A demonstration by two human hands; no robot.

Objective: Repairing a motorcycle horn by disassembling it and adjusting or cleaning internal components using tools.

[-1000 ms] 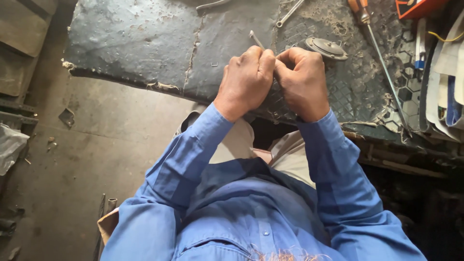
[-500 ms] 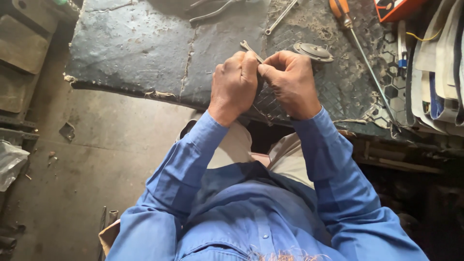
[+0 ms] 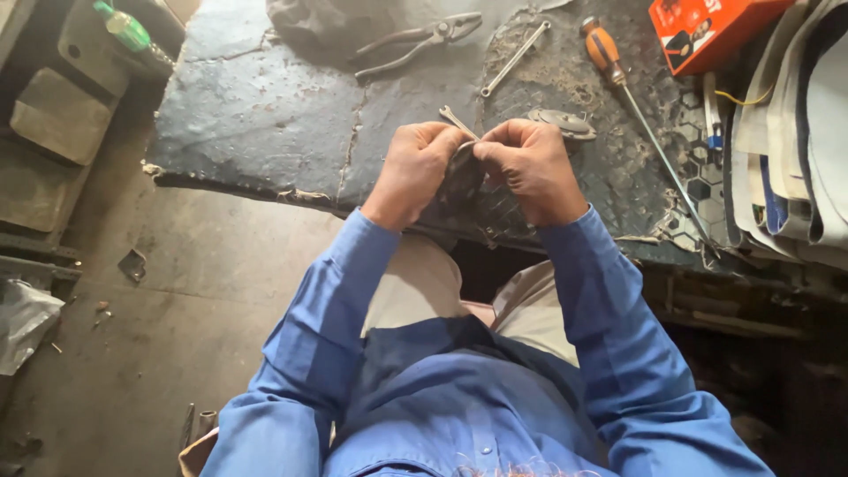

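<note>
Hands sit slightly farther from the counter edge than half a second ago, and the view has tipped back, so pliers (image 3: 415,41) and a dark cloth bundle (image 3: 322,19) now show at the top; the spanner (image 3: 515,58) and orange-handled screwdriver (image 3: 632,93) lie lower in frame than before. Left hand (image 3: 413,172) and right hand (image 3: 530,168) stay pressed together over the dark, cracked counter (image 3: 256,115), as in both earlier views. Between them a small dark flat part (image 3: 461,172) is pinched, mostly hidden; its shape cannot be told. Left grip: fingers curled tight, closed on the part from its left side. Right grip: fingers folded in, thumb side meeting the left hand, closed on the same part. Thin metal piece (image 3: 457,119) pokes out just above the knuckles; whether a hand holds it cannot be told. Round metal disc (image 3: 562,123) lies on the counter just beyond the right hand. Orange box (image 3: 707,26) sits at the far right corner, stacked sheets (image 3: 795,141) beside it.
</note>
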